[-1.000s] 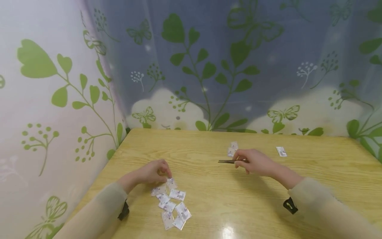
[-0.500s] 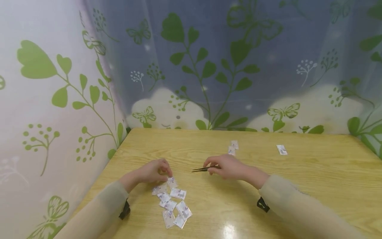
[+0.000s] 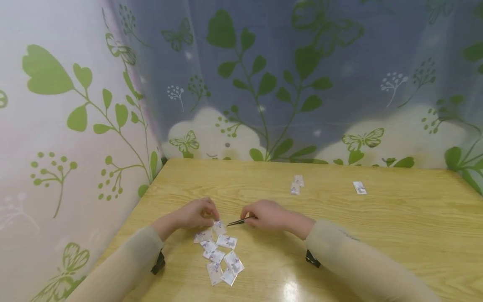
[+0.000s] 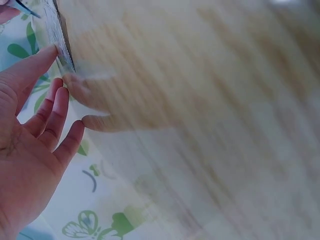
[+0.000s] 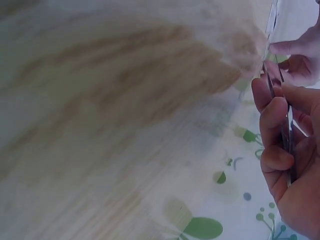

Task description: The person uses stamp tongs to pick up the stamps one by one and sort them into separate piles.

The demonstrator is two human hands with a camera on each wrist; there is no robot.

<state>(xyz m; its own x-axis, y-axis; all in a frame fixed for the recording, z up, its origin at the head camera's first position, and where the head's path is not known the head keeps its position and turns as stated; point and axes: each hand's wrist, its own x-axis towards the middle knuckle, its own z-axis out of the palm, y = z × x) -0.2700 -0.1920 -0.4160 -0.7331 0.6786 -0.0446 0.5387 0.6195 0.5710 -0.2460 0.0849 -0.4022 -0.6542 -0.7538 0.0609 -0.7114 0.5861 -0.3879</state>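
Left hand point(image 3: 193, 214): set at the far end of a loose cluster of small printed packets point(image 3: 214, 256) lying on the bench point(image 3: 377, 218). Its thumb and forefinger are at a corner of the farthest packet point(image 3: 219, 227); from where I stand I cannot tell whether they pinch it or merely press it. The remaining fingers hang loosely curved.

Right hand point(image 3: 268, 214): fingers curled around a dark pair of tweezers point(image 3: 241, 220), grip firm. The tips stand slightly apart and point left, just beside that same packet; contact could not be confirmed.

Cluster: flat, several packets overlapping, reaching from the left hand back toward the person.

Further packets: an adjoining pair point(image 3: 295, 188) near the rear edge, and a single packet point(image 3: 359, 187) well apart, to its right.

Surroundings: a patterned curtain point(image 3: 332, 96), with leaves and butterflies, behind the bench.
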